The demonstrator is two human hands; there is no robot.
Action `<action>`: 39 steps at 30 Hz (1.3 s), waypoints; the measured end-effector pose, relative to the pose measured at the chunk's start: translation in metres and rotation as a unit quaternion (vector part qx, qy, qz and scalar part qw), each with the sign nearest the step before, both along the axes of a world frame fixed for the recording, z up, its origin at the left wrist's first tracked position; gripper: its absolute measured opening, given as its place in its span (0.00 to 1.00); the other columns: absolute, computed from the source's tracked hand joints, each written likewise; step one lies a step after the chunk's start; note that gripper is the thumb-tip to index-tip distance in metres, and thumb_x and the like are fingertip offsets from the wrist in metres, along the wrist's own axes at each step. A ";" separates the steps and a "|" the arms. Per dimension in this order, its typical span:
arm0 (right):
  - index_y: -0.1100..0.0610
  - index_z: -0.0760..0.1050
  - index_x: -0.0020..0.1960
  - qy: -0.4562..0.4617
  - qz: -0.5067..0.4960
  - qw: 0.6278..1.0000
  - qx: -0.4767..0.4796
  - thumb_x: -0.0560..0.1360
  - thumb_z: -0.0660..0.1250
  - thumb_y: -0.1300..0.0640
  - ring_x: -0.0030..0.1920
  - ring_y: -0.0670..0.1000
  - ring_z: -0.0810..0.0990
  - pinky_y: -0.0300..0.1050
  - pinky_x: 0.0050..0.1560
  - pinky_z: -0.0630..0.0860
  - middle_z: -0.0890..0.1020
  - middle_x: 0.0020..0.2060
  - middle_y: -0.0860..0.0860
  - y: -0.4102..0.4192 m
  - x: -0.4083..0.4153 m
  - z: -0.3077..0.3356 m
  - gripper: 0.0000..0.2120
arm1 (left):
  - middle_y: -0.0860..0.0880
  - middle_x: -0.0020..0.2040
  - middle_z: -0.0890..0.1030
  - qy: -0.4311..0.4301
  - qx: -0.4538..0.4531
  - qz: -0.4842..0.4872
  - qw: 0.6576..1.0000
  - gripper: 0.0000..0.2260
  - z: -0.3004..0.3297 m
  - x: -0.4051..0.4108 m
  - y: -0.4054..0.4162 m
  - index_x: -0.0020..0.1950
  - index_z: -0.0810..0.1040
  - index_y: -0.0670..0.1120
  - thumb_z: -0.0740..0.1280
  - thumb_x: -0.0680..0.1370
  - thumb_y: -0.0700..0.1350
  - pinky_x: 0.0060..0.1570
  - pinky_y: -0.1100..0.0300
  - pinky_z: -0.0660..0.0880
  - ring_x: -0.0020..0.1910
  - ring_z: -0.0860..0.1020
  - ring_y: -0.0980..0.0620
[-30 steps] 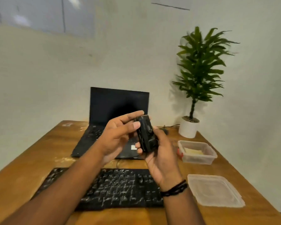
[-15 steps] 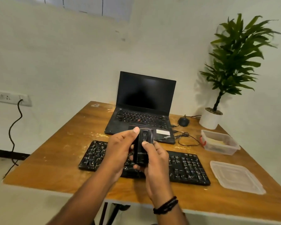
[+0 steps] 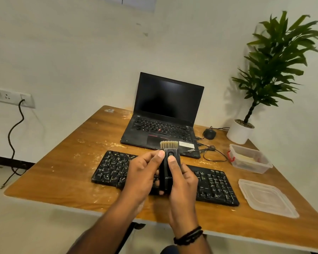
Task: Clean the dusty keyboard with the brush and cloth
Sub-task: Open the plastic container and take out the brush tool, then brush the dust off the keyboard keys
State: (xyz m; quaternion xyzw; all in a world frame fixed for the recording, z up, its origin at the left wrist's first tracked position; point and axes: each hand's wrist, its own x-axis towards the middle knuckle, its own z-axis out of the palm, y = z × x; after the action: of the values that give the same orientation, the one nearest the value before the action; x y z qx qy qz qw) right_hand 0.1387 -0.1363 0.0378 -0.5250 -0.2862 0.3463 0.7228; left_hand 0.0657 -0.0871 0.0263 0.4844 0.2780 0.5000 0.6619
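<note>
Head view: both hands hold one brush (image 3: 168, 162) above a dusty keyboard (image 3: 114, 167).
Left hand (image 3: 141, 175): fingers curled on the brush's side.
Right hand (image 3: 182, 182): wrapped around the handle, thumb on top.
Bristles: pointing up.
Keyboard: on the table (image 3: 62, 171), before the laptop (image 3: 165, 114).

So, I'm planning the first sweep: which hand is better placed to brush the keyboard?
Probably the right hand: it wraps the black brush body, thumb by its button, pale bristles out. The left hand only steadies its side above the dusty black keyboard.
</note>
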 end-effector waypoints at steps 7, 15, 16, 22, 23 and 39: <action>0.62 0.79 0.51 -0.074 0.108 0.991 -0.034 0.77 0.69 0.49 0.24 0.52 0.75 0.38 0.20 0.65 0.83 0.34 0.57 0.002 0.009 0.011 0.14 | 0.43 0.37 0.81 -0.023 0.031 0.012 0.999 0.11 0.006 -0.022 0.017 0.45 0.87 0.46 0.70 0.75 0.52 0.34 0.57 0.75 0.34 0.77 0.47; 0.60 0.78 0.52 0.010 0.047 0.999 0.019 0.71 0.75 0.56 0.27 0.47 0.74 0.37 0.23 0.68 0.80 0.36 0.53 0.016 -0.005 0.013 0.14 | 0.46 0.47 0.87 -0.008 0.031 0.019 0.999 0.16 -0.003 -0.052 0.034 0.54 0.85 0.45 0.77 0.68 0.47 0.37 0.62 0.78 0.41 0.82 0.54; 0.60 0.77 0.54 0.044 0.062 0.997 0.025 0.71 0.75 0.56 0.28 0.47 0.74 0.37 0.24 0.69 0.81 0.39 0.54 0.019 -0.009 0.013 0.15 | 0.47 0.47 0.87 -0.004 0.046 0.028 0.999 0.15 -0.002 -0.054 0.034 0.54 0.85 0.46 0.76 0.68 0.47 0.38 0.62 0.79 0.42 0.83 0.54; 0.57 0.77 0.53 0.086 0.085 0.992 -0.027 0.70 0.76 0.49 0.29 0.46 0.74 0.39 0.27 0.72 0.82 0.39 0.52 0.055 -0.031 0.021 0.18 | 0.54 0.47 0.87 0.098 0.157 0.081 0.979 0.14 0.005 -0.083 0.059 0.53 0.83 0.52 0.76 0.69 0.46 0.41 0.66 0.79 0.45 0.85 0.56; 0.58 0.77 0.53 0.091 0.085 0.992 -0.032 0.71 0.76 0.49 0.30 0.46 0.75 0.39 0.28 0.73 0.83 0.39 0.53 0.063 -0.036 0.022 0.17 | 0.55 0.47 0.87 0.116 0.172 0.085 0.975 0.14 0.004 -0.088 0.066 0.54 0.82 0.53 0.76 0.70 0.45 0.41 0.66 0.79 0.45 0.85 0.57; 0.52 0.72 0.61 -0.290 0.086 0.948 -0.100 0.65 0.81 0.50 0.54 0.52 0.81 0.54 0.54 0.82 0.80 0.53 0.50 0.162 -0.025 0.011 0.29 | 0.56 0.77 0.65 0.490 0.227 -0.016 0.842 0.69 -0.052 -0.149 0.126 0.82 0.40 0.59 0.80 0.52 0.71 0.75 0.47 0.60 0.75 0.60 0.53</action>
State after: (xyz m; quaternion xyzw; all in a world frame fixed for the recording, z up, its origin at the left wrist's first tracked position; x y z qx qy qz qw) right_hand 0.1133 0.0259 0.0486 -0.6453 -0.4915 0.2674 0.5201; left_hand -0.0835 0.0392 -0.0253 0.8074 0.4367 0.2365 0.3186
